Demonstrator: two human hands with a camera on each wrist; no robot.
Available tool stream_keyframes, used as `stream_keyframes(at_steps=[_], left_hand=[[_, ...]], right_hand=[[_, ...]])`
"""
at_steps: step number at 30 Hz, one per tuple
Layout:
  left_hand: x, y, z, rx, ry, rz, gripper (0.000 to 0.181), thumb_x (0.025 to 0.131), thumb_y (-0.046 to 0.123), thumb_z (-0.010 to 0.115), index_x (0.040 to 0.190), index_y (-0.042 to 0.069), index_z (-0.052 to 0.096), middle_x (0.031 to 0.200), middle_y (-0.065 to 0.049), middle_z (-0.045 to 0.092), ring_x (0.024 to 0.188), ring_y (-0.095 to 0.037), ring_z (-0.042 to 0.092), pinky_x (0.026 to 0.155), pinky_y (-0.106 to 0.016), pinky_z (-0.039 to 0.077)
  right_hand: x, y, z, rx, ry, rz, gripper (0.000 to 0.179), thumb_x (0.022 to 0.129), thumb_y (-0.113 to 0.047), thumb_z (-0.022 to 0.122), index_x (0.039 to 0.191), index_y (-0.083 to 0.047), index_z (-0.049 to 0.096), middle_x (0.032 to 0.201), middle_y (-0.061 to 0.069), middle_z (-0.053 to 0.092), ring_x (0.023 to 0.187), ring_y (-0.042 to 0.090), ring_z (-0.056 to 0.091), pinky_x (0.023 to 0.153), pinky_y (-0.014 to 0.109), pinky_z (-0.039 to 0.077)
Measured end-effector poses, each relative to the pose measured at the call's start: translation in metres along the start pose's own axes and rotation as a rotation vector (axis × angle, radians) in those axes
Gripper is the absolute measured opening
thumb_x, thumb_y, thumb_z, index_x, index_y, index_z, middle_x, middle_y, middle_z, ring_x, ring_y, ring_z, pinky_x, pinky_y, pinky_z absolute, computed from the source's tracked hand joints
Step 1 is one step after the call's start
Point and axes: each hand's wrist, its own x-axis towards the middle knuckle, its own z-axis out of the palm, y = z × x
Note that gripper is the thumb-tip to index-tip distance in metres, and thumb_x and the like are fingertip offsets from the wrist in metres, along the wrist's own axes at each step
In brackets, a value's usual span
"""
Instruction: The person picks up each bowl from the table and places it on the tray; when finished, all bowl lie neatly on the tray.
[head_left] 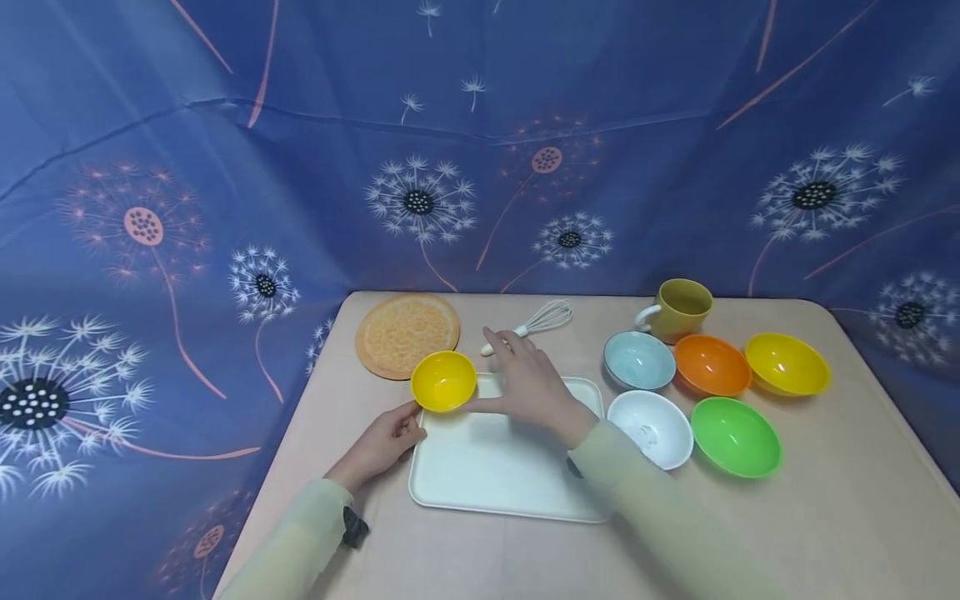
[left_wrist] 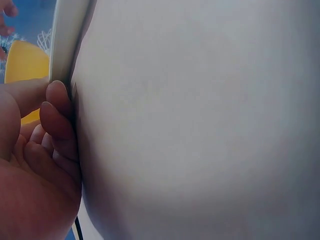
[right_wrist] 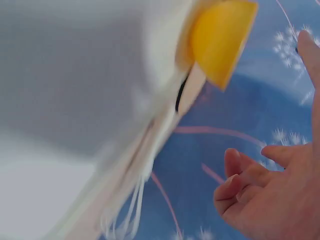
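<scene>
Fingers of your right hand [head_left: 534,385] spread wide above the white tray [head_left: 502,467], holding nothing, the thumb pointing toward the small yellow bowl [head_left: 444,382]. That bowl sits upright at the tray's far left corner, near a round pizza-like disc [head_left: 407,332]. Your left hand [head_left: 381,443] touches the tray's left edge, fingers bent (whether they pinch the rim, I cannot tell).

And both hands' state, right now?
Left hand: fingers curled by the white tray and small yellow bowl; grip can't be told.
Right hand: open, holding nothing.
</scene>
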Motion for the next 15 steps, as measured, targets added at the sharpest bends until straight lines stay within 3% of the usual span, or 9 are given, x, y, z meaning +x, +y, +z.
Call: stream_keyframes(at_steps=[6,10,15], left_hand=[[0.000,-0.003,0.000,-0.015,0.008,-0.003,0.068,0.100,0.018,0.072,0.161,0.016,0.042,0.083,-0.004,0.058,0.068,-0.019,0.056,0.057,-0.028,0.046],[0.001,-0.003,0.001,-0.010,0.005,0.005,0.068,0.100,0.019,0.072,0.161,0.015,0.042,0.083,-0.004,0.058,0.068,-0.019,0.056,0.057,-0.028,0.046],[0.001,-0.002,0.001,0.004,0.004,0.005,0.067,0.101,0.020,0.072,0.161,0.017,0.043,0.083,-0.004,0.058,0.068,-0.019,0.056,0.056,-0.027,0.045]], right_hand=[[-0.018,0.035,-0.046,-0.042,0.022,0.026,0.122,0.073,-0.081,0.075,0.167,-0.021,0.026,0.164,0.015,0.033,0.147,0.039,0.035,0.117,0.064,0.027],[-0.034,0.075,-0.076,-0.121,0.077,0.026,0.120,0.074,-0.082,0.074,0.164,-0.013,0.034,0.162,0.018,0.036,0.142,0.044,0.039,0.115,0.065,0.029],[-0.063,0.127,-0.116,-0.157,0.116,0.090,0.116,0.077,-0.076,0.077,0.162,-0.010,0.037,0.159,0.023,0.038,0.138,0.051,0.038,0.109,0.073,0.030]])
